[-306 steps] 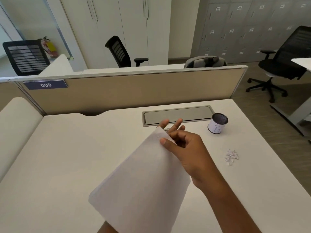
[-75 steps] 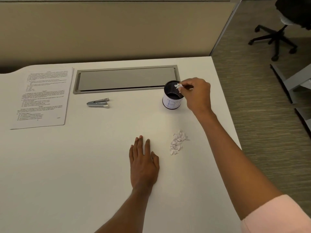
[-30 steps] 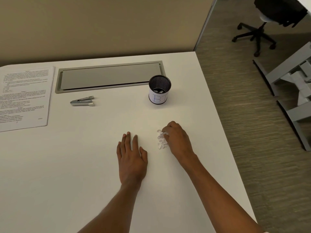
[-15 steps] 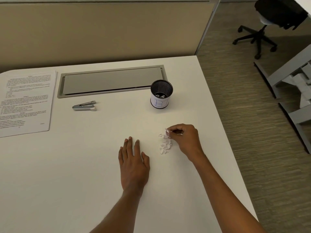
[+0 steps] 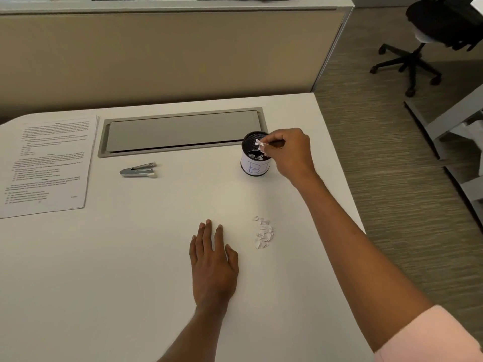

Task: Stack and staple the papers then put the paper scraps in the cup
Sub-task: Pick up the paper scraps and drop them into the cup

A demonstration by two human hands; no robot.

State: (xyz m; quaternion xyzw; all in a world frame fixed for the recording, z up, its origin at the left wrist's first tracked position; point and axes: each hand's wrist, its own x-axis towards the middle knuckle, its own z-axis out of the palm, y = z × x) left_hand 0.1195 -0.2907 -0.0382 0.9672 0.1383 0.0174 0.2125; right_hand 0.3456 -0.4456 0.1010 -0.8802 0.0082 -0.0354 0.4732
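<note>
A black mesh cup (image 5: 254,167) with a white label stands on the white desk (image 5: 130,257), with white scraps lying inside it. My right hand (image 5: 290,152) hovers at the cup's right rim, fingers pinched on a few paper scraps (image 5: 261,146) over the opening. A small pile of paper scraps (image 5: 264,232) lies on the desk nearer to me. My left hand (image 5: 213,262) rests flat on the desk, left of that pile, holding nothing. The stacked printed papers (image 5: 49,163) lie at the far left, and a silver stapler (image 5: 138,170) sits between them and the cup.
A grey cable-tray lid (image 5: 183,131) is set into the desk behind the cup. A beige partition (image 5: 156,53) closes off the back. The desk's right edge drops to carpet, where a black office chair (image 5: 439,30) and another desk's frame (image 5: 457,131) stand.
My right hand has pinched scraps from the pile and carried them up and away from me to the cup's opening. The pile is smaller. My left hand has stayed flat.
</note>
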